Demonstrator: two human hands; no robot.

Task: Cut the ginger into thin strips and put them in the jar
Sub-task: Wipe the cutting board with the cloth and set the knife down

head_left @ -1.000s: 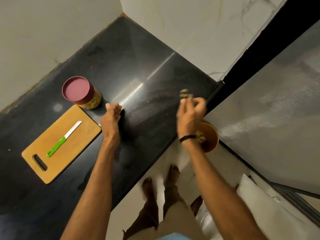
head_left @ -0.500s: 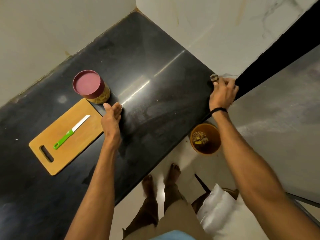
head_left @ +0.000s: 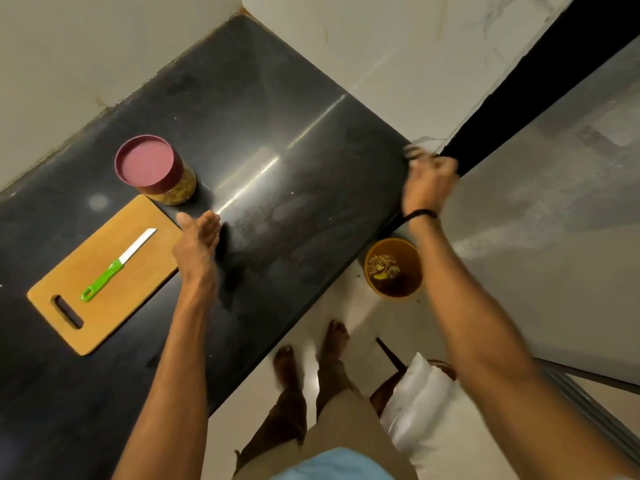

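A jar (head_left: 175, 190) with a maroon lid (head_left: 145, 161) stands on the black counter (head_left: 277, 133), holding yellowish pieces. In front of it lies a wooden cutting board (head_left: 69, 271) with a green-handled knife (head_left: 117, 265) on it. My left hand (head_left: 197, 244) rests flat on the counter by the board's right corner, fingers straight. My right hand (head_left: 427, 181) is at the counter's far right corner, fingers curled round a small blurred brownish piece (head_left: 412, 150), probably ginger.
A yellow bin (head_left: 394, 268) with peel scraps stands on the floor below the counter's right end. A white bag (head_left: 426, 403) lies by my bare feet. Walls close the counter at back and right; a dark gap runs beside a grey panel.
My right hand carried the small piece from above the bin up and right to the counter's far corner. My left hand stayed flat beside the board.
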